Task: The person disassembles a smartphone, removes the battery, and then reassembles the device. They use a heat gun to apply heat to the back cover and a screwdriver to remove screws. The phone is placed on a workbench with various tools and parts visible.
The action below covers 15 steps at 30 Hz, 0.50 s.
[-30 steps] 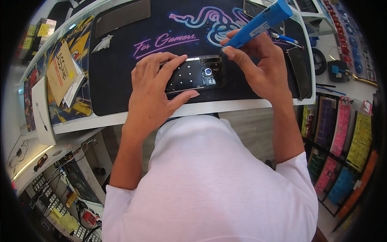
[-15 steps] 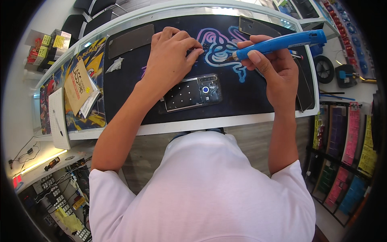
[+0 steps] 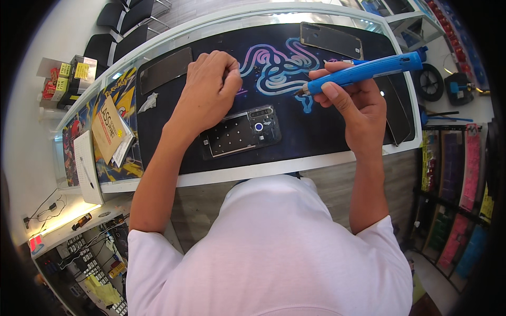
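So the opened phone (image 3: 241, 132) is lying flat on the black desk mat (image 3: 316, 131), back side up with its insides showing, roughly in the middle of the mat's near half. The left hand (image 3: 208, 89) sits just beyond the phone, fingers curled in tight like it's pinching something tiny, though I honestly can't tell what's in there, if anything. The right hand (image 3: 354, 100) is off to the phone's right and a bit beyond it, wrapped around a blue electric screwdriver (image 3: 363, 72) with the tip pointing left over the mat, not touching the phone. If I had to guess, it's screw work on that open back, and the trick is to keep the driver dead upright on the screw head, go light on pressure, and park the little bits on the mat where they won't roll. Count-wise: one opened phone, one blue driver, and what look like three flat dark panels around the phone: one (image 3: 165, 68) beyond and left of it, one (image 3: 331, 40) beyond and right, one (image 3: 398, 113) at the far right edge of the mat. There's also a small crumpled white scrap (image 3: 148, 101) left of the phone, and a brown booklet (image 3: 108, 129) further left on the worktop (image 3: 263, 171).
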Each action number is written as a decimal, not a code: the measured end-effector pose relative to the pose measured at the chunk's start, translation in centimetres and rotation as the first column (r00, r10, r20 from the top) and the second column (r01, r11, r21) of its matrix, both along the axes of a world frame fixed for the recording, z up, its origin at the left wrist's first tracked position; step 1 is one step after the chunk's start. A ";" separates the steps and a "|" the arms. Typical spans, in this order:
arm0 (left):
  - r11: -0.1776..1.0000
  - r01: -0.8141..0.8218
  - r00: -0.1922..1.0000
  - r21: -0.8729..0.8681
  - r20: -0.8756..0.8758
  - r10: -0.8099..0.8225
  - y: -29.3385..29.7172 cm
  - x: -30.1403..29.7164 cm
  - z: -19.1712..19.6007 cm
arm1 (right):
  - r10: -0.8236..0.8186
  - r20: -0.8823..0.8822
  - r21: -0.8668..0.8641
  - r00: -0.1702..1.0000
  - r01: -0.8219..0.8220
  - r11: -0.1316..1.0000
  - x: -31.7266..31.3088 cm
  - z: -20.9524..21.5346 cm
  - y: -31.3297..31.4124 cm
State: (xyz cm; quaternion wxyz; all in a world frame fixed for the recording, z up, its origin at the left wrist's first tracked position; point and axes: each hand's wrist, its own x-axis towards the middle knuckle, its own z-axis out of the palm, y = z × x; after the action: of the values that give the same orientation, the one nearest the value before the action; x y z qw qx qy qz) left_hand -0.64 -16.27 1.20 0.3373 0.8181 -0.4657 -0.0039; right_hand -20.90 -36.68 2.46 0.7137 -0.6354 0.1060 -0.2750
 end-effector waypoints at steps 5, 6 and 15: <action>0.988 0.026 0.882 -0.155 -0.461 -0.096 2.7 -0.6 -0.1 | 0.052 0.025 0.061 0.998 -0.053 0.997 0.9 0.0 1.1; 0.986 0.021 0.865 -0.165 -0.492 -0.101 3.1 -1.2 -0.2 | 0.063 0.027 0.065 0.998 -0.065 0.996 1.2 0.1 1.4; 0.928 -0.006 0.901 -0.373 -0.405 -0.157 3.0 -5.0 0.3 | 0.108 0.196 0.088 0.975 -0.127 0.988 2.4 2.1 3.7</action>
State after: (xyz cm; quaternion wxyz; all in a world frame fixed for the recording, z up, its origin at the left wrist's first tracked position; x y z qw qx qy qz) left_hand -5.67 -13.23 1.48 0.5768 0.7009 -0.4049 -0.1099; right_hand -18.46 -32.95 4.51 0.7666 -0.5747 0.0131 -0.2862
